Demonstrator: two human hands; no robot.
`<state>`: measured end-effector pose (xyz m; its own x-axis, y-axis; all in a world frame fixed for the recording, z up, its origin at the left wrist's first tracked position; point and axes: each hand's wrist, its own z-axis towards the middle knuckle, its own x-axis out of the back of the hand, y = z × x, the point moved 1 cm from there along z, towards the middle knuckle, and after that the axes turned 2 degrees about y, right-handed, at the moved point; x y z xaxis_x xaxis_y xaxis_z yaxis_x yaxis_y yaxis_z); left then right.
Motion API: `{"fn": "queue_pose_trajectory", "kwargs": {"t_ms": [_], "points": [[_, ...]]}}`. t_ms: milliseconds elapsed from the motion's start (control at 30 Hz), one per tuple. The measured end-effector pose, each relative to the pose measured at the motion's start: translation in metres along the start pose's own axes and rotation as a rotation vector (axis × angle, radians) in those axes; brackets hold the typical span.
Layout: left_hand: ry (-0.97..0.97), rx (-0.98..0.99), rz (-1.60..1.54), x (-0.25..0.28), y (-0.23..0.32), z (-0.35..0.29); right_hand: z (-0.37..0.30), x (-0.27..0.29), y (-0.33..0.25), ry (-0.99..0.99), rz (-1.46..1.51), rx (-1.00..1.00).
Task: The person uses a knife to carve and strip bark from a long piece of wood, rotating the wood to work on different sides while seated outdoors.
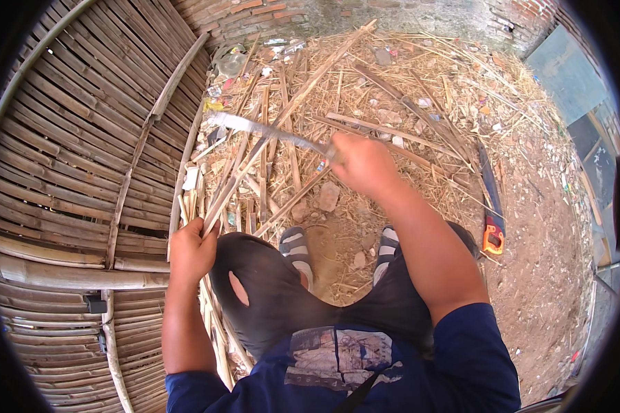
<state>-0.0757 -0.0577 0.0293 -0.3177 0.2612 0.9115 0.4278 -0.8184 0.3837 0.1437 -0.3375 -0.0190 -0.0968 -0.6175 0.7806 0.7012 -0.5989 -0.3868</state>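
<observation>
My left hand (194, 246) is closed around the near end of a long split bamboo strip (324, 74), beside my left knee. The strip slants away from me to the upper right, toward the brick wall. In my right hand (363, 164) is the handle of a machete (251, 125), its long blade pointing left. The blade crosses over the strip and is slightly blurred; whether it touches the bamboo I cannot tell. Other bamboo pieces (293, 162) lie on the ground below the blade.
A slatted bamboo wall (89, 138) rises close on my left. A handsaw (490, 199) with an orange handle lies at my right. Straw, splints and litter cover the ground toward the brick wall (310, 17). Grey-blue panels (568, 76) lean at the far right.
</observation>
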Motion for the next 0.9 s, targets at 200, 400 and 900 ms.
{"fn": "queue_pose_trajectory", "kwargs": {"t_ms": [200, 400, 900], "points": [[0.198, -0.188, 0.097, 0.003, 0.0, -0.01, 0.008, 0.006, 0.014, 0.069, -0.029, 0.088], [0.204, -0.212, 0.263, 0.008, 0.011, -0.012, 0.01, 0.003, 0.027, 0.074, 0.453, -0.347], [0.151, -0.493, 0.321, -0.02, 0.096, 0.033, 0.015, -0.004, 0.016, 0.251, 1.577, -0.906]]}}
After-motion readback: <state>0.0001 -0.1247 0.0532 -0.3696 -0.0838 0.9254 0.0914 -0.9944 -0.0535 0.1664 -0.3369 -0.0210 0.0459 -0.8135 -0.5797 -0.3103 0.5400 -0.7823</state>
